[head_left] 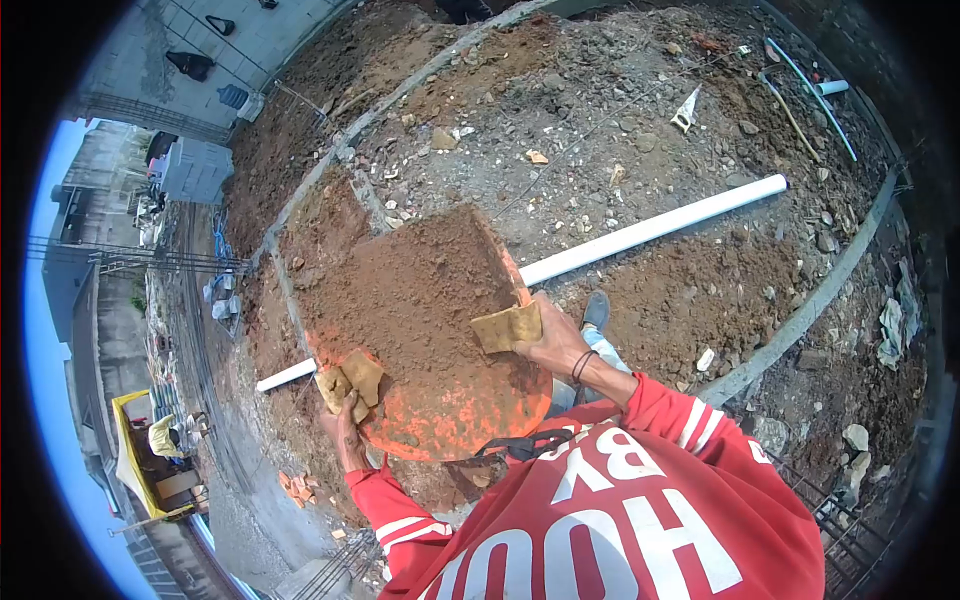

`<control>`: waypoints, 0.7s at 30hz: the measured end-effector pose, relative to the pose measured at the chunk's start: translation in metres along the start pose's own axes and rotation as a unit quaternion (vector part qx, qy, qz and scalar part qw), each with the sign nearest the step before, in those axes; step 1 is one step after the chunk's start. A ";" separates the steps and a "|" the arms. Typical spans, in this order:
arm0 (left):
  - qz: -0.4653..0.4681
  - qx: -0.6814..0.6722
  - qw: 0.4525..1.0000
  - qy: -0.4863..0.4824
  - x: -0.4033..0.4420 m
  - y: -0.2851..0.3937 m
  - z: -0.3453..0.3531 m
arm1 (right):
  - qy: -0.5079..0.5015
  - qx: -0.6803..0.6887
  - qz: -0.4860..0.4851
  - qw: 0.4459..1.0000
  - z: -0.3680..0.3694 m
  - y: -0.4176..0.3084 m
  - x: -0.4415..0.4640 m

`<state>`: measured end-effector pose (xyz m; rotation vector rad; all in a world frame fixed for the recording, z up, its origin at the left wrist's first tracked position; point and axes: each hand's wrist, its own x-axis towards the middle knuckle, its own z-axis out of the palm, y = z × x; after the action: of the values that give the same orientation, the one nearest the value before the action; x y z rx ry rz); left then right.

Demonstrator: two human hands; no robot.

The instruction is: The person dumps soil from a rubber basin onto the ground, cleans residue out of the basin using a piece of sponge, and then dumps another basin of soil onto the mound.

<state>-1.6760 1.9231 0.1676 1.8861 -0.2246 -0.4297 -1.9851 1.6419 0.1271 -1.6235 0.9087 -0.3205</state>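
Note:
A large orange tray [455, 415], scuffed and rounded at its near end, is in front of me, heaped with loose brown soil [420, 290]. My left hand [343, 428] is closed on the tray's left edge, with a folded tan pad [350, 382] between palm and rim. On the opposite edge, my right hand [553, 338] grips through a second tan pad [507, 328]. The fingers are partly hidden under the pads and rim. What supports the tray from below is out of sight.
A long white pipe [655, 230] crosses the ground behind the tray. Low concrete edging [800, 330] curves along the right. Rubble and stones cover the uneven dirt. Grey blocks [195, 170] are stacked at left; another person [165, 437] is near a yellow-framed structure.

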 end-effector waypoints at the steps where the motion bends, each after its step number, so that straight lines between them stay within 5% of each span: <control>1: -0.015 0.014 1.000 0.004 0.009 0.013 -0.009 | -0.006 -0.002 0.000 1.000 -0.005 -0.011 0.019; 6: 0.010 -0.046 0.992 0.115 -0.001 0.060 0.003 | -0.031 0.098 -0.001 0.995 -0.022 -0.074 0.091; 13: -0.007 -0.048 0.978 0.203 0.016 0.080 0.036 | -0.166 0.018 -0.008 0.986 -0.018 -0.088 0.165; 18: -0.029 -0.059 0.975 0.210 0.096 0.082 0.092 | -0.280 0.014 -0.002 0.960 -0.043 -0.082 0.269; 21: -0.042 -0.069 0.978 0.194 0.181 0.081 0.144 | -0.256 -0.012 -0.028 0.966 -0.051 -0.078 0.368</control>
<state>-1.5634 1.7056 0.1668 1.8055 0.1421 -0.1218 -1.7462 1.3474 0.1148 -1.6464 0.4737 0.0763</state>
